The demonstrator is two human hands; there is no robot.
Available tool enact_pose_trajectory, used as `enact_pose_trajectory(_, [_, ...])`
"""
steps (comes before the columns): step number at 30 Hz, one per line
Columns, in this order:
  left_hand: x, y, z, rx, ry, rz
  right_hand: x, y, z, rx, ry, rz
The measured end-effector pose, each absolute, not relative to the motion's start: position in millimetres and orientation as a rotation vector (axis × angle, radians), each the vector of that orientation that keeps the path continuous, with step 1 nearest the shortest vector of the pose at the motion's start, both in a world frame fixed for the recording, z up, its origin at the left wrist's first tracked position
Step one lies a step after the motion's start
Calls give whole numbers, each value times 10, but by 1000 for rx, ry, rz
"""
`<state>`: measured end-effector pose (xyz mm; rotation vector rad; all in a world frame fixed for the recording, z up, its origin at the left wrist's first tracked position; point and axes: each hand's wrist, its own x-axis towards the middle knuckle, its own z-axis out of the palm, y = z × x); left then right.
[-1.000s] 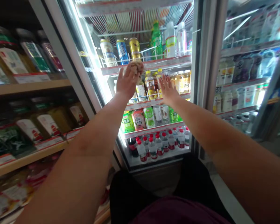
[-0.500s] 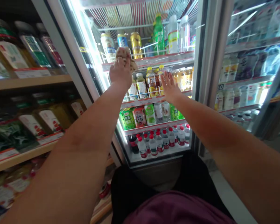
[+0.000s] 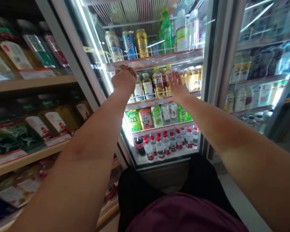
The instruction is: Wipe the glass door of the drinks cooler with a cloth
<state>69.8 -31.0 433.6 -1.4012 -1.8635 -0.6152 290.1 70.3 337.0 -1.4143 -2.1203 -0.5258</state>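
Observation:
My left hand [image 3: 123, 80] is closed over a crumpled beige-brown cloth [image 3: 130, 70], most of it hidden behind the fingers. It is up at the front of a lit drinks fridge, just below the shelf edge [image 3: 157, 58] under the cans. To its right, my right hand [image 3: 178, 86] is open with fingers spread, palm toward the fridge front. It seems to rest on glass, though the contact is hard to make out. Behind the hands stand juice bottles [image 3: 148, 87] and yellow-capped tea bottles [image 3: 157, 84]. A gold can [image 3: 142, 43] and a blue can [image 3: 129, 45] are above.
Red-capped water bottles [image 3: 160, 148] line the fridge bottom, below green and pink drink packs [image 3: 145, 118]. A wooden shelf [image 3: 33, 83] with dark bottles is close on the left. A metal door frame [image 3: 228, 71] and another drinks fridge are on the right.
My left hand with the cloth has swept left and up across the fridge front, then dropped slightly below the can shelf. My right hand has stayed nearly in place; the view has shifted slightly.

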Motion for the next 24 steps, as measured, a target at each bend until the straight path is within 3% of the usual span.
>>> enact_pose_trajectory(24, [546, -408, 3132, -1445, -1918, -422, 2887, 606, 3390, -1405, -2100, -490])
